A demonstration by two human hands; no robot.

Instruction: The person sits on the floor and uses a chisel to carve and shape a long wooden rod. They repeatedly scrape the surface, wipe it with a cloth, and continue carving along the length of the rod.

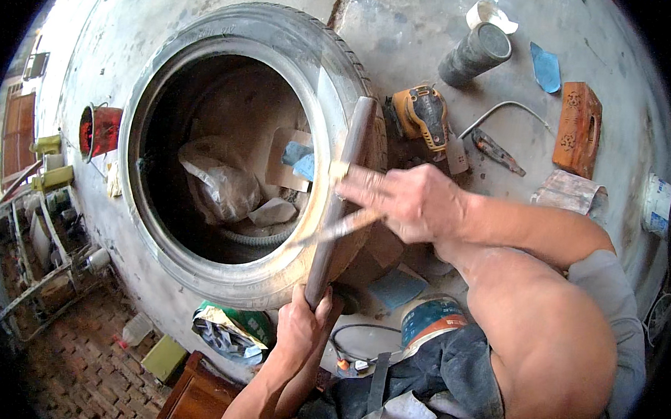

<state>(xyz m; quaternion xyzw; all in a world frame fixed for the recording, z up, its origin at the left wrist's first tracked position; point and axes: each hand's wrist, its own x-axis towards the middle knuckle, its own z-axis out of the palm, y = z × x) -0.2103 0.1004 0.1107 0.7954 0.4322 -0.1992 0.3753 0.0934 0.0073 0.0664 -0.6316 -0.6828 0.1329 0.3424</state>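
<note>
A long dark curved wooden bar (pixel 340 202) rests across the right side of a tyre (pixel 180 273) lying on its side. My left hand (pixel 299 321) is wrapped round the bar's near end. My right hand (pixel 419 202) is at the bar's middle, closed on a thin light-brown strip (pixel 350 227) that slants across the bar, blurred by motion; its kind is unclear. A small yellowish piece (pixel 339 169) shows at my right fingertips. Inside the tyre lie a clear plastic bag (pixel 230 189), a brown sheet with blue scraps (pixel 296 160) and a ribbed hose (pixel 258 238).
On the floor to the right are a yellow-black power sander (pixel 421 115), a utility knife (pixel 499 153), a dark cylinder (pixel 476 54), an orange brick-shaped block (pixel 579 127) and blue sandpaper (pixel 545 67). A red bucket (pixel 99 131) stands left; a paint tub (pixel 430 321) sits by my knee.
</note>
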